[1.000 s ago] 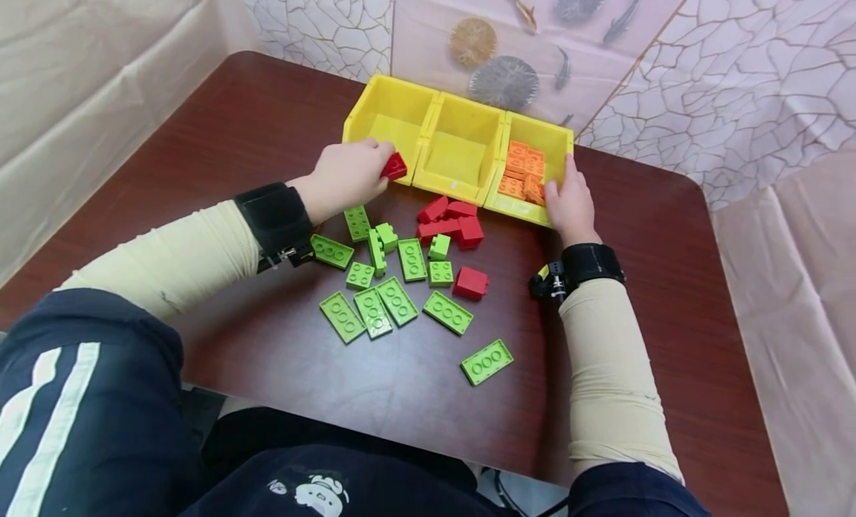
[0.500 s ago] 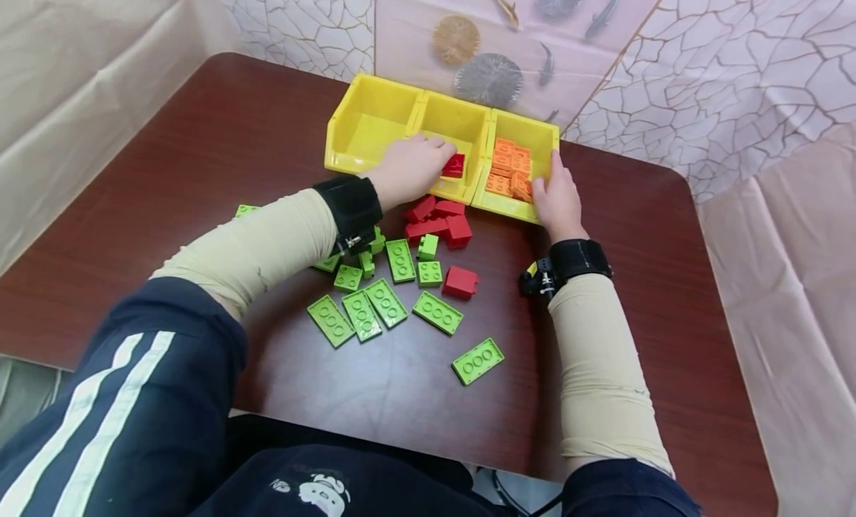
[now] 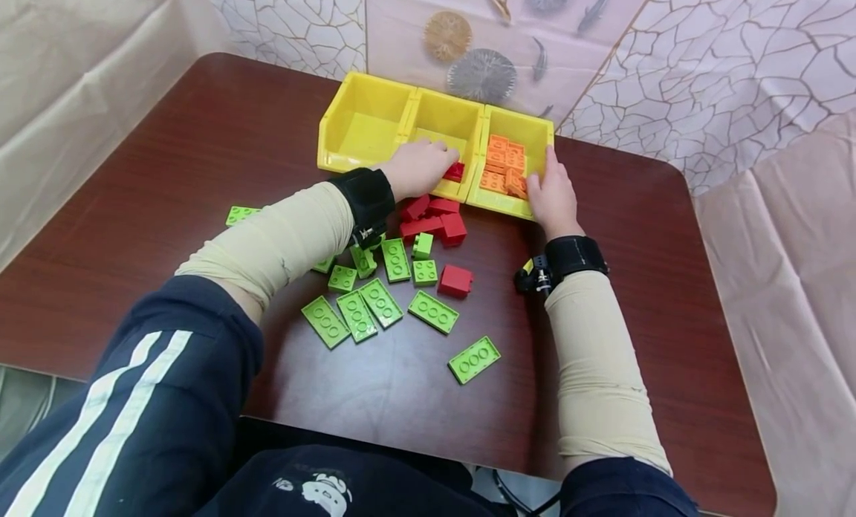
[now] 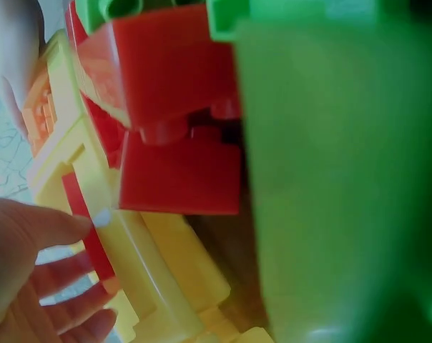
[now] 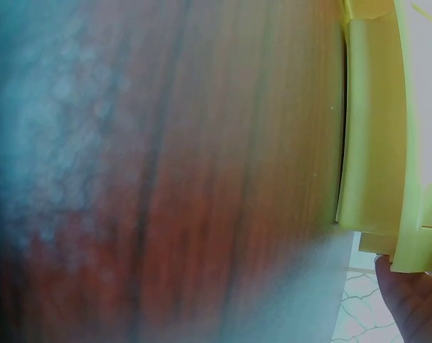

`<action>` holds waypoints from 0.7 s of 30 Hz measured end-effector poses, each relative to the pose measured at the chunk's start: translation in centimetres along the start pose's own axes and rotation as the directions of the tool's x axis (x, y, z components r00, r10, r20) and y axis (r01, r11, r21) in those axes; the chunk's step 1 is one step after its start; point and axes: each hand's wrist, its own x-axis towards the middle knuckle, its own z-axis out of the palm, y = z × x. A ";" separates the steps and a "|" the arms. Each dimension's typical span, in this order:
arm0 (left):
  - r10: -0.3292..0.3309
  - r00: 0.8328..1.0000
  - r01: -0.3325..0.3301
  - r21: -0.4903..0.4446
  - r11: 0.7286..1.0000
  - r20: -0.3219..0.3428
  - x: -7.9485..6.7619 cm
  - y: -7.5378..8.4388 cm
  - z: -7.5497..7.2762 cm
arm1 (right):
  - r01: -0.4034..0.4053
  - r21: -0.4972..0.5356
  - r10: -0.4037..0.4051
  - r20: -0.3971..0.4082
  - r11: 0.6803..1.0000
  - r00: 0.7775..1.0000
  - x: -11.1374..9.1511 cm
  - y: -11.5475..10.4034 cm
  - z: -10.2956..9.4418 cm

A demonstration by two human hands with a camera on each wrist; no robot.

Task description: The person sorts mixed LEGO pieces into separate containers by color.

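My left hand (image 3: 420,168) reaches into the middle yellow bin (image 3: 446,119), its thumb and fingers spread apart beside a red brick (image 3: 455,172). That brick lies low in the bin behind the front lip; the left wrist view shows it as a red strip (image 4: 87,225) close to the thumb tip. My right hand (image 3: 556,194) holds the side wall of the right yellow bin (image 3: 531,123), thumb on the inner side and fingers along the outside. Orange bricks (image 3: 504,160) lie in that bin. Several red bricks (image 3: 431,226) sit on the table just before the bins.
Green bricks (image 3: 380,301) are spread over the table (image 3: 374,383), some partly hidden under the left forearm. A single red brick (image 3: 456,281) lies among them. The left yellow bin (image 3: 364,127) adjoins the middle one, with the patterned wall (image 3: 287,27) behind.
My left hand has carried the red brick rightward from the left bin into the middle bin, and its fingers have loosened there. My right hand stays on the right bin.
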 end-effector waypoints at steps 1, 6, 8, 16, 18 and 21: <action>0.010 1.000 -0.010 -0.008 1.000 0.007 0.1 -0.1 0.1 | 0.002 -0.001 -0.002 -0.001 1.000 1.000 0.0 0.0 0.0; 0.060 0.998 -0.059 -0.046 0.997 0.036 0.5 -0.5 0.6 | 0.011 -0.004 -0.011 -0.007 1.000 1.000 0.1 -0.1 0.1; 0.068 0.997 -0.066 -0.055 0.996 0.044 0.5 -0.6 0.9 | 0.009 -0.004 -0.009 -0.006 1.000 1.000 0.1 -0.1 0.1; 0.081 0.996 -0.076 -0.090 0.993 0.047 1.0 -0.9 1.4 | -0.014 -0.004 0.014 -0.007 1.000 1.000 0.1 -0.1 0.0; 0.080 0.995 -0.074 -0.098 0.992 0.057 1.1 -1.0 1.6 | -0.012 -0.005 0.012 -0.005 1.000 1.000 0.1 0.0 0.1; 0.083 0.995 -0.075 -0.120 0.990 0.059 1.3 -1.1 1.8 | -0.009 -0.010 0.009 -0.010 1.000 1.000 0.2 0.0 0.1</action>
